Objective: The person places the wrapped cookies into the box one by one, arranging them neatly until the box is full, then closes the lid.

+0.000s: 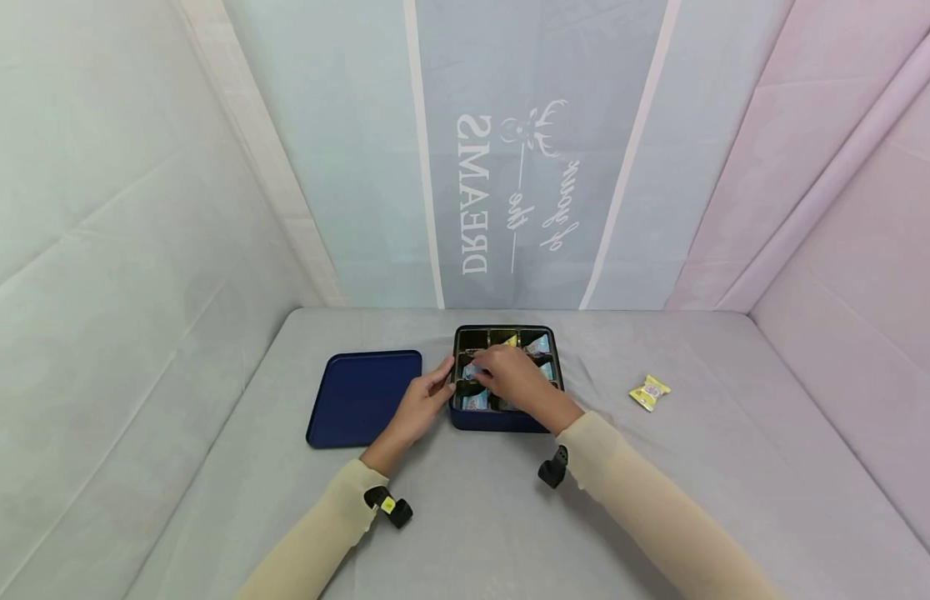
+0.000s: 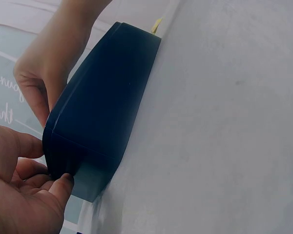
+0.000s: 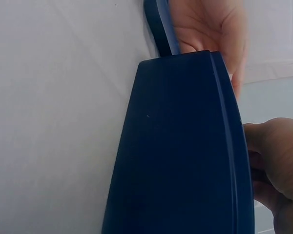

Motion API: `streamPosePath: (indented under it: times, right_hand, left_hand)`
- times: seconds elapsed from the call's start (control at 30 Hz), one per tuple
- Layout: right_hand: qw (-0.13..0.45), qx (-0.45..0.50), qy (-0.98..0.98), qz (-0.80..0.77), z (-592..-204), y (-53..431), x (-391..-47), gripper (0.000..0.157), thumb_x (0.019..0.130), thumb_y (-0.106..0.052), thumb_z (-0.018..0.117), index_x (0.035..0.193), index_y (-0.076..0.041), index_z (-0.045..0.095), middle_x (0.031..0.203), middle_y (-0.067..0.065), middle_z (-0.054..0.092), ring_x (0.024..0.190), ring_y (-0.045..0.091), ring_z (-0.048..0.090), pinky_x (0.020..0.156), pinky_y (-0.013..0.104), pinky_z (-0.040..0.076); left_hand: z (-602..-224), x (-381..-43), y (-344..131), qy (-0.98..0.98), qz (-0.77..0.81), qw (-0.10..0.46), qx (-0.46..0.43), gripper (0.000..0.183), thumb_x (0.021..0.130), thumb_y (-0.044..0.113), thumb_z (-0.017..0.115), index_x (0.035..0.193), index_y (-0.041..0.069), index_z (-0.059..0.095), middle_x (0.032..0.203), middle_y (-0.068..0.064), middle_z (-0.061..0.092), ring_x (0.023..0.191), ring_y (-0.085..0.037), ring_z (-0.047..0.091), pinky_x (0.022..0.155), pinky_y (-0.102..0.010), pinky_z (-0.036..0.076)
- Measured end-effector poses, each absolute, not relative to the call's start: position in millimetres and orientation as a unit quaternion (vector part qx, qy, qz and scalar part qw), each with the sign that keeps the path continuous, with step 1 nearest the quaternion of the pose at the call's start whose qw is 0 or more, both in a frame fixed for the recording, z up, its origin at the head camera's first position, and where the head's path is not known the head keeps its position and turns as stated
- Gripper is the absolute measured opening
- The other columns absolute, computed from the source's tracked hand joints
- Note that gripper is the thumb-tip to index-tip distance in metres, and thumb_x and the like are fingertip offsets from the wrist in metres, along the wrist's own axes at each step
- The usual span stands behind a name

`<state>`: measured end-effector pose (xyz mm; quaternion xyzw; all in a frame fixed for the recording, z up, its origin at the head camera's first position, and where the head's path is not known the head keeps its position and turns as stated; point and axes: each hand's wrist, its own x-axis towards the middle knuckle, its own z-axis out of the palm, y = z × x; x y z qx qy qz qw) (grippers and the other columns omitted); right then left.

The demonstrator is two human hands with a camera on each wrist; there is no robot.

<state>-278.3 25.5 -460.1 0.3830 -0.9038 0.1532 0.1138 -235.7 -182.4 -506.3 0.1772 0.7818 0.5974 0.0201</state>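
In the head view a dark blue box [image 1: 495, 422] with a divided tray stands on the table. My left hand [image 1: 420, 408] holds its left side, fingers and thumb against the rim and wall; the left wrist view shows these fingers [image 2: 63, 187] bent at the box's corner. From the front right, my right hand [image 1: 513, 375] reaches over the box. Its fingertips pinch a blue-wrapped candy [image 1: 471, 372] in the middle-left compartment. Other blue-wrapped candies [image 1: 476, 402] and a yellow one [image 1: 512, 341] lie in compartments, some hidden by the hand.
Left of the box lies a flat dark blue lid [image 1: 363, 396], close to my left hand. A yellow-wrapped candy [image 1: 650, 392] lies on the grey table cloth [image 1: 465, 517] to the right. Behind the table hangs a printed curtain [image 1: 540, 275], with fabric walls at both sides.
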Motion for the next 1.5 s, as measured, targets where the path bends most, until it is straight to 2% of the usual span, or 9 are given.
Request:
streamPosePath:
  times: [0.33,0.6,0.73,0.97,1.13,1.3,1.5]
  right_hand:
    - [0.100,0.391,-0.903,0.150,-465.5,21.2,-278.7,0.023,0.094,-0.016,0.075,0.112,-0.002,0.078,0.122,0.014,0.072,0.100,0.023,0.073,0.085,0.035,0.060]
    - [0.094,0.388,-0.905,0.147,-464.4,21.2,-277.3,0.020,0.095,-0.014,0.073,0.112,-0.003,0.079,0.123,0.014,0.071,0.106,0.026,0.071,0.101,0.053,0.051]
    - [0.100,0.389,-0.906,0.133,-464.0,20.8,-275.7,0.020,0.096,-0.014,0.073,0.112,-0.003,0.078,0.123,0.013,0.071,0.108,0.026,0.070,0.103,0.056,0.048]
    - [0.121,0.389,-0.906,0.120,-465.0,21.1,-273.3,0.020,0.096,-0.014,0.073,0.112,-0.003,0.079,0.123,0.013,0.071,0.106,0.026,0.071,0.101,0.055,0.050]
    - [0.134,0.391,-0.904,0.113,-466.4,22.1,-271.5,0.018,0.096,-0.014,0.073,0.109,-0.005,0.080,0.122,0.012,0.072,0.103,0.025,0.072,0.096,0.049,0.054]
    - [0.147,0.396,-0.901,0.098,-467.3,23.1,-269.5,0.015,0.096,-0.016,0.073,0.105,-0.007,0.081,0.119,0.010,0.073,0.101,0.022,0.072,0.086,0.039,0.060]
    - [0.157,0.399,-0.898,0.102,-469.1,24.2,-268.8,0.015,0.095,-0.016,0.073,0.104,-0.007,0.081,0.118,0.010,0.073,0.102,0.022,0.072,0.087,0.039,0.059]
  left_hand:
    - [-507.7,-234.8,-181.9,0.787,0.592,0.016,0.177,0.055,0.107,0.006,0.051,0.156,-0.002,0.030,0.163,-0.020,0.025,0.151,-0.027,0.026,0.118,-0.045,0.031]
    - [-508.0,-236.0,-181.8,0.786,0.593,0.013,0.175,0.055,0.106,0.006,0.052,0.156,0.000,0.031,0.163,-0.017,0.026,0.150,-0.026,0.027,0.118,-0.045,0.031]
    - [-507.9,-236.1,-181.9,0.786,0.594,0.016,0.174,0.055,0.106,0.007,0.053,0.156,0.000,0.030,0.163,-0.017,0.026,0.150,-0.027,0.026,0.118,-0.046,0.031]
    - [-498.0,-231.6,-182.0,0.786,0.591,0.033,0.179,0.055,0.107,0.003,0.049,0.155,-0.007,0.025,0.163,-0.023,0.020,0.151,-0.031,0.022,0.118,-0.048,0.029]
    - [-476.8,-219.4,-180.7,0.789,0.584,0.037,0.188,0.054,0.106,0.001,0.049,0.154,-0.011,0.025,0.161,-0.026,0.021,0.150,-0.034,0.023,0.117,-0.048,0.031]
    - [-470.8,-214.2,-179.2,0.786,0.588,0.029,0.190,0.054,0.106,0.000,0.050,0.153,-0.012,0.026,0.161,-0.027,0.022,0.149,-0.036,0.025,0.116,-0.050,0.032]
    - [-472.7,-215.2,-179.5,0.786,0.586,0.029,0.195,0.054,0.106,0.000,0.049,0.153,-0.012,0.026,0.161,-0.028,0.021,0.149,-0.036,0.025,0.115,-0.050,0.032]
